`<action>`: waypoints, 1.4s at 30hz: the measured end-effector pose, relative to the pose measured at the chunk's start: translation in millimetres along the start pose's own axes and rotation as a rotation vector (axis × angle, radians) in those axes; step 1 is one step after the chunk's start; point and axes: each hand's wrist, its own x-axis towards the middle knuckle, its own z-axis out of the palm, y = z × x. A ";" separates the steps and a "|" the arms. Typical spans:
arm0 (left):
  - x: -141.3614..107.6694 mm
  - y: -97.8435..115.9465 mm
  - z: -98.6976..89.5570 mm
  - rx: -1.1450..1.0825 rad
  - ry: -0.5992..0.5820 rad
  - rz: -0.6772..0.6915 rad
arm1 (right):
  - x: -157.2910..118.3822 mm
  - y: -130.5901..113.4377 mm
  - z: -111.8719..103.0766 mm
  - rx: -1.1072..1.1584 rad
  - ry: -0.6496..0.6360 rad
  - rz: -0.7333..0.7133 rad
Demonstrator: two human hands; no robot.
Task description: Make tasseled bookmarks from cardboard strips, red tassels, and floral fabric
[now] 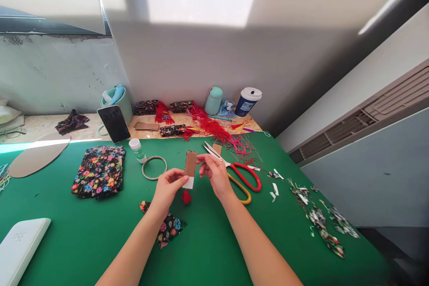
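Observation:
My left hand (pixel 169 187) pinches the lower left edge of a small brown cardboard piece (pixel 190 164) between thumb and fingers. The piece has a white strip at its lower end, and a red tassel (pixel 186 197) hangs just below. My right hand (pixel 214 173) is at the card's right edge, fingers curved and partly apart; its fingertips reach the upper edge, but whether they touch is unclear. Under my left wrist lies a piece of black floral fabric (pixel 170 229), partly hidden. Large scissors (pixel 237 170) with red and yellow handles rest open beside my right hand.
Left on the green table (pixel 100 241) are stacked floral fabric (pixel 98 171), a tape roll (pixel 154 168), a white-capped bottle (pixel 137 151) and a white device (pixel 23 250). Fabric scraps (pixel 321 223) lie right. Behind stand a phone (pixel 114 124), red tassels (pixel 214 127) and a lidded cup (pixel 248 102).

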 end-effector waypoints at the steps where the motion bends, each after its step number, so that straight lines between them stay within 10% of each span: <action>1: 0.2 0.7 -0.2 0.009 0.019 0.014 | -1.2 0.3 1.5 -0.011 -0.032 0.004; 11: 2.8 -3.2 -3.6 -0.103 0.133 0.088 | -5.5 5.8 1.6 -0.232 -0.135 -0.198; 20: 2.6 3.5 -9.5 -0.402 -0.086 -0.293 | -17.6 -22.6 4.0 -0.703 -0.319 -0.590; 31: 1.6 4.2 -8.3 -0.436 -0.049 -0.288 | -40.1 -25.8 -98.7 -1.723 0.152 0.006; 42: -1.7 5.9 -7.4 -0.488 -0.091 -0.273 | -40.0 -29.8 -81.1 -1.674 0.291 0.113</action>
